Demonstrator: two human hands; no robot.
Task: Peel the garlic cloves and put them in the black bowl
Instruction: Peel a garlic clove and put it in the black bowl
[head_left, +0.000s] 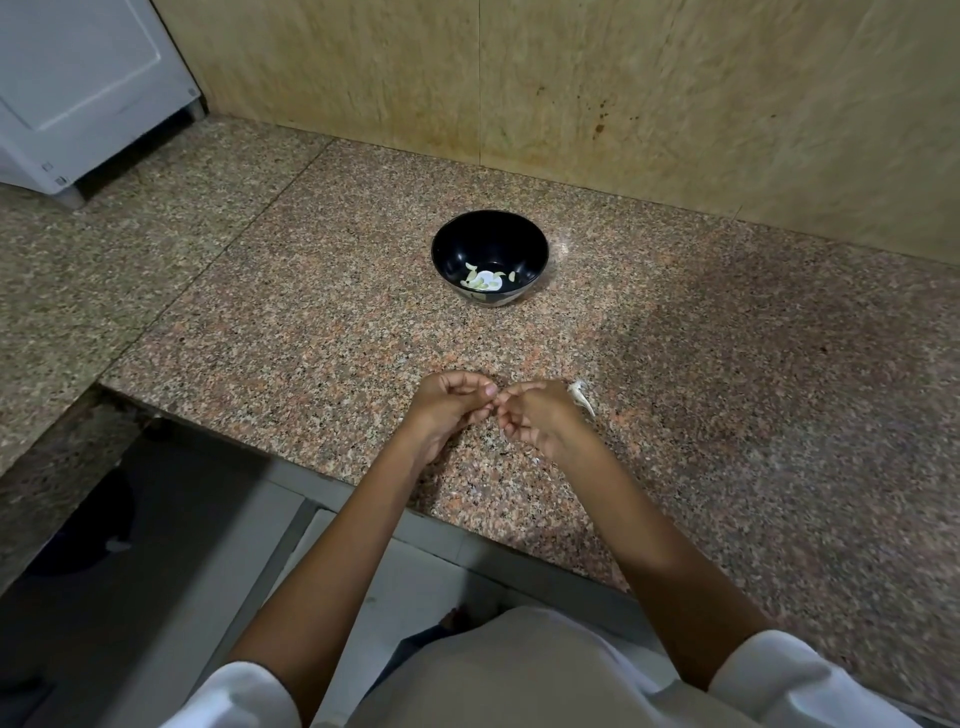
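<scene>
White appliance far left of the black bowl, at the counter's back. Left hand nearer the camera than the bowl, fingers curled, tips meeting the right hand; both pinch something too small to tell. Peeled cloves lie inside the bowl. Garlic skin scrap on the granite counter just right of the right hand.

One black bowl — several peeled cloves inside — two hands.
</scene>
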